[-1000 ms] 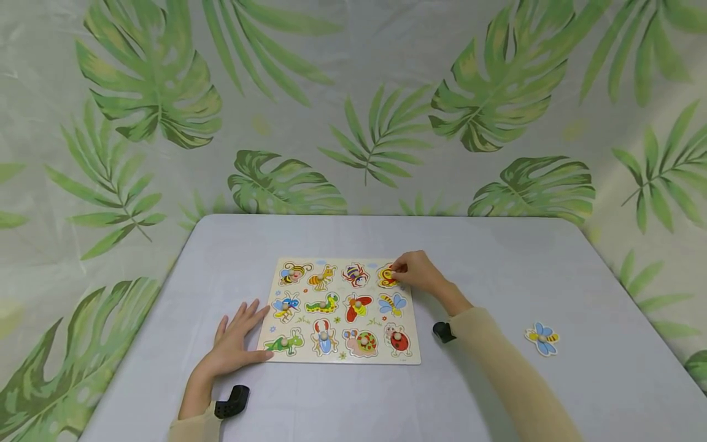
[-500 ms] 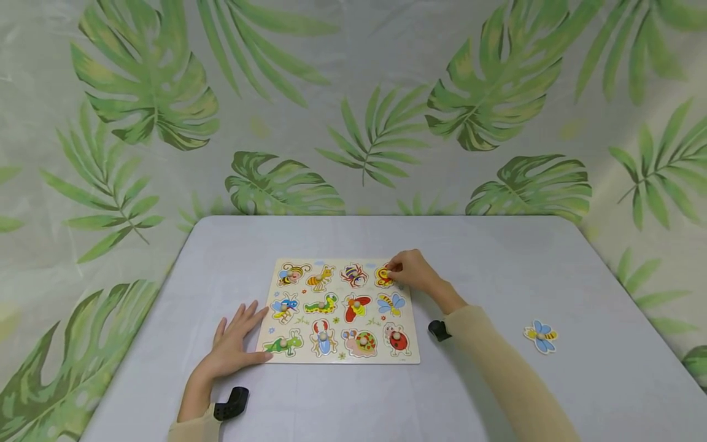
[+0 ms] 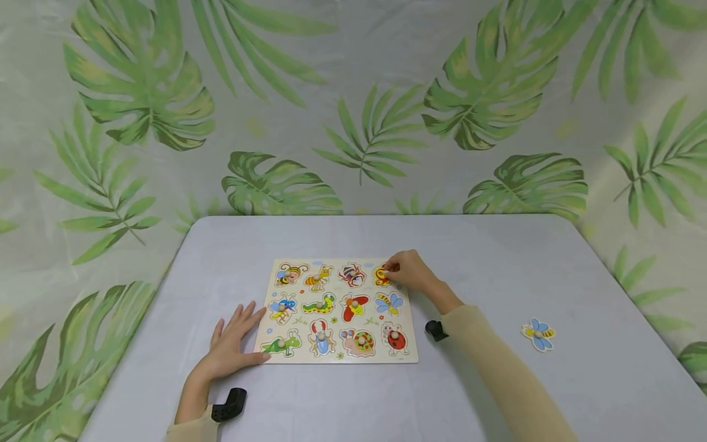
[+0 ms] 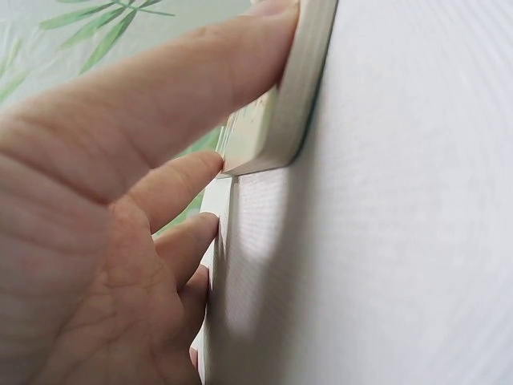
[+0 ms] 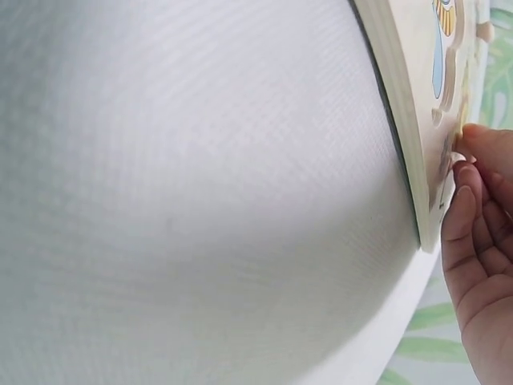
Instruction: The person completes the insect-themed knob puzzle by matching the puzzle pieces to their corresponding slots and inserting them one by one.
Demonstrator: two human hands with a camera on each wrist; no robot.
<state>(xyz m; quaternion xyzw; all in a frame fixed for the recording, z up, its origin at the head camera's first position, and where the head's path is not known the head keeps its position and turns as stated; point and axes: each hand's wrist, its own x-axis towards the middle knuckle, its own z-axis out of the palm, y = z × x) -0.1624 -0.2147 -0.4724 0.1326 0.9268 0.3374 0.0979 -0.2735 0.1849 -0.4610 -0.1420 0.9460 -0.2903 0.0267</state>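
A wooden peg puzzle board (image 3: 386,358) with insect pieces lies flat on the table. At its far right corner my right hand (image 3: 411,270) pinches a red and yellow butterfly piece (image 3: 379,276), its fingertips partly hiding the piece. In the right wrist view thumb and fingers meet just over the board's face; the knob is hidden. My left hand (image 3: 232,347) is spread at the board's left side. Its thumb rests on the near left corner, and the other fingertips touch the left edge, as the left wrist view shows.
A loose blue and yellow winged insect piece (image 3: 538,334) with a knob lies on the table (image 3: 469,245) to the right. A matching winged insect picture (image 3: 390,304) without a knob shows on the board. A leaf-patterned cloth (image 3: 386,55) hangs behind the table.
The head view has shifted slightly, so everything sits a little further left. The right hand keeps its pinch at the butterfly piece, and the left hand stays on the board.
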